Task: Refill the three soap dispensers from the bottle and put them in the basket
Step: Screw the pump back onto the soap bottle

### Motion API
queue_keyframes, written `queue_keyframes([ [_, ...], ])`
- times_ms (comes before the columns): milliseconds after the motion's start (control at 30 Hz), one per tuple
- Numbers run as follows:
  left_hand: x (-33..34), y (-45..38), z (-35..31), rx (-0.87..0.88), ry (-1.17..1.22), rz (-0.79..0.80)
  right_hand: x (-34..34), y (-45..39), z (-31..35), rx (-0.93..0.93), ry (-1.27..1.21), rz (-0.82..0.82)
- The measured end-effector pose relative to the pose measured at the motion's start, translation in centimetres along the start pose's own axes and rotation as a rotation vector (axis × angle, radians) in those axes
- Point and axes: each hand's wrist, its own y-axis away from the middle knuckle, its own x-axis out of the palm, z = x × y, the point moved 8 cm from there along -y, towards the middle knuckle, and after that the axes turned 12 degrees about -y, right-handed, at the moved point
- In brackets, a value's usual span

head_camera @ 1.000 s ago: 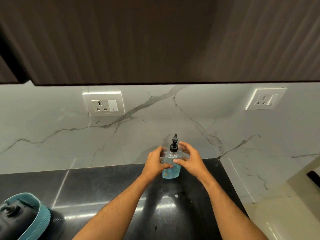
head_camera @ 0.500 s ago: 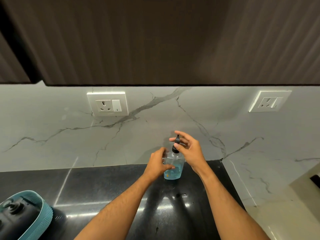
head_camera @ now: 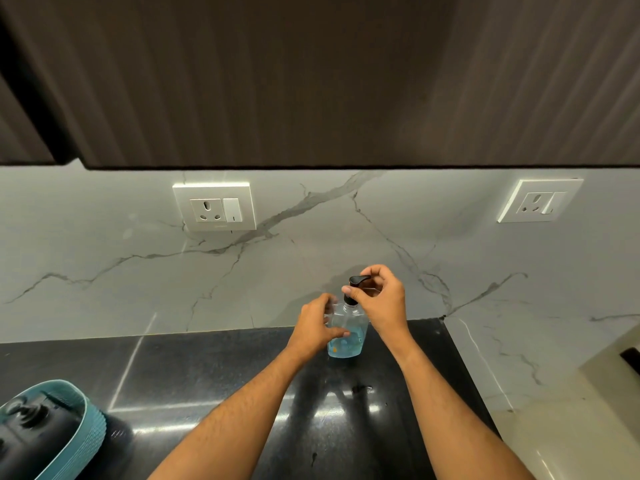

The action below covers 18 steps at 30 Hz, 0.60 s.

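Blue liquid fills the lower part of the clear plastic soap dispenser (head_camera: 347, 332) standing upright on the black stone counter (head_camera: 207, 368) near the marble wall. Its body is gripped by the left hand (head_camera: 316, 326), while the right hand (head_camera: 382, 303) pinches its black pump top (head_camera: 354, 289). At the lower left, the teal ribbed basket (head_camera: 88, 427) holds dark objects too dim to identify.

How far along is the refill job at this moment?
Done: at least one black-topped dispenser sits in the teal basket. In hand: left hand grips the clear dispenser, part full of blue soap; right hand pinches its pump. Left: basketing it. No refill bottle in view.
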Motion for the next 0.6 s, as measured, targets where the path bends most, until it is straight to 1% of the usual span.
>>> queue_keyframes([
  [133, -0.1, 0.1, -0.1, 0.006, 0.009, -0.004, 0.0, 0.1, -0.2, -0.003, -0.002, -0.002],
  [267, -0.2, 0.2, -0.2, 0.016, 0.015, -0.011, 0.4, 0.7, -0.7, 0.002, 0.011, 0.061],
  [500, -0.1, 0.6, -0.5, 0.039, 0.022, -0.022, -0.1, 2.7, -3.3, 0.075, 0.153, 0.174],
  [600, -0.1, 0.7, -0.7, 0.046, 0.013, -0.025, -0.3, 2.9, -3.8, 0.082, 0.186, 0.194],
])
